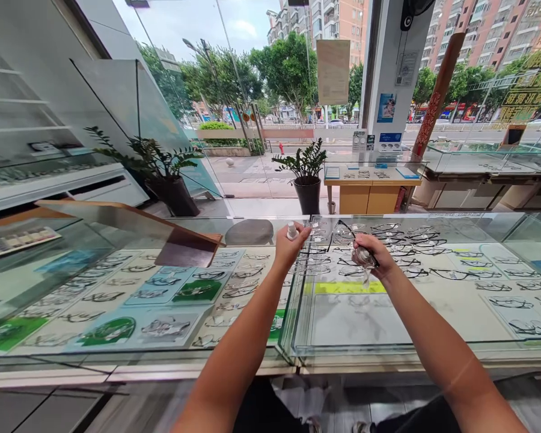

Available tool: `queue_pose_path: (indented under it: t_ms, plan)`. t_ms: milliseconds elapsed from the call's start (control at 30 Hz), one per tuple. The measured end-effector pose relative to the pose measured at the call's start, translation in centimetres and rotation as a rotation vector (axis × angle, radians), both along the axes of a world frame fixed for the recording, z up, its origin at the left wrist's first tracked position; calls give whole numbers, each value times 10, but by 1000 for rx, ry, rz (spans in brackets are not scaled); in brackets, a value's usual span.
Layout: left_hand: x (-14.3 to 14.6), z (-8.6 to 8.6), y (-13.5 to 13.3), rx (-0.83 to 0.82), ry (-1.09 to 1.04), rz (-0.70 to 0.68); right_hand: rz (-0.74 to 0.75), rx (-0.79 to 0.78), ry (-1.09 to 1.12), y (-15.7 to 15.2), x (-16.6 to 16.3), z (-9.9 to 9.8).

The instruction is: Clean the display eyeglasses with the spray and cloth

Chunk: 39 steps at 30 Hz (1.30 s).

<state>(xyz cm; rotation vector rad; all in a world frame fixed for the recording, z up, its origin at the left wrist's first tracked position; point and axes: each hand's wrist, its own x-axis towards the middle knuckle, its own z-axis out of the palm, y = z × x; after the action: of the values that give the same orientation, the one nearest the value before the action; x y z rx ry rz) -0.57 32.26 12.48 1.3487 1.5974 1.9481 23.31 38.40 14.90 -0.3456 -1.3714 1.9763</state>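
My left hand (285, 249) is wrapped round a small white bottle (291, 230) that looks like a spray bottle, its top showing above the fingers. To its right, my right hand (373, 251) grips a dark-framed pair of eyeglasses (346, 227), one thin arm sticking out toward the left. A crumpled greyish-white piece (364, 257), perhaps a cloth or tissue, is bunched in the same palm; its kind is not clear. Both hands are above the glass display counter (356, 328), apart from each other. Rows of eyeglasses (403, 240) lie beneath and beyond the right hand.
On the left of the counter stands a tilted mirror or panel with a wooden edge (130, 219). More eyeglasses (162, 281) lie in the left case. Beyond are a potted plant (307, 189), a wooden display cabinet (367, 198) and the shop window.
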Motion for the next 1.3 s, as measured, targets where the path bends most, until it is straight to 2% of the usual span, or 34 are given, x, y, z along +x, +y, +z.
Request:
queue_pose_path:
  t_ms: [100, 200, 300, 467, 667, 800, 867, 1000, 1067, 1200, 1300]
  plan:
    - [23, 12, -14, 147, 178, -199, 54, 20, -67, 0, 3, 2]
    - [35, 15, -22, 125, 313, -285, 95, 74, -136, -2, 4, 5]
    - [36, 12, -21, 68, 357, -290, 75, 130, -170, -3, 3, 6]
    - [33, 11, -22, 61, 370, -283, 57, 175, -187, -2, 2, 8]
    - [39, 22, -32, 90, 459, -293, 55, 237, -210, -5, 7, 16]
    - [39, 35, -37, 178, 522, -256, 62, 323, -274, -10, 10, 36]
    - [36, 45, -39, 218, 529, -224, -46, 385, -244, -8, 11, 52]
    - [28, 81, -42, 295, 532, -157, -526, 508, -27, 8, 21, 92]
    - [26, 103, -44, 362, 533, -67, -686, 573, 41, 19, 29, 109]
    - [33, 141, -51, 539, 497, 81, -814, 719, 144, 25, 40, 126]
    - [43, 153, -58, 605, 482, 157, -804, 826, 161, 12, 42, 128]
